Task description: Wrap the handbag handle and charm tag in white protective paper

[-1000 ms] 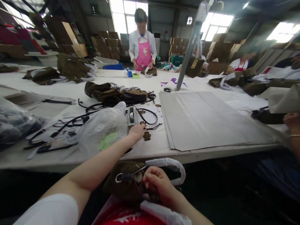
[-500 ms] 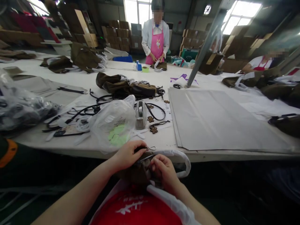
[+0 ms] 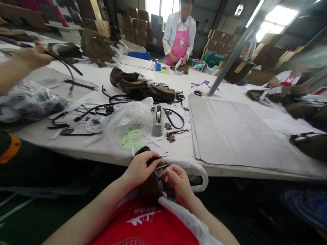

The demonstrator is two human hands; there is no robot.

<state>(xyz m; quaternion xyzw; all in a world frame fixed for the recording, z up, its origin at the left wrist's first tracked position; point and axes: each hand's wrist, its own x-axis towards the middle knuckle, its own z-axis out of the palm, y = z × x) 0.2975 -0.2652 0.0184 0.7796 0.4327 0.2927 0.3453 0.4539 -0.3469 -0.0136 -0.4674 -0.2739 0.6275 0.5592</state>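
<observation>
By the desk's near edge, my left grip pinches a metal clip, my right grip pressed together against a bag.

Matt cloth bag (metal zip)

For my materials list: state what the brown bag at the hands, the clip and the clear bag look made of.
Brown bag: probably fabric, matt, from its soft, dull surface; no weave can be made out.
Clip at the left hand: likely smooth metal, from its thin bent loop.
Clear bag: seemingly thin plastic film, slightly glossy, with green slips showing through.
</observation>
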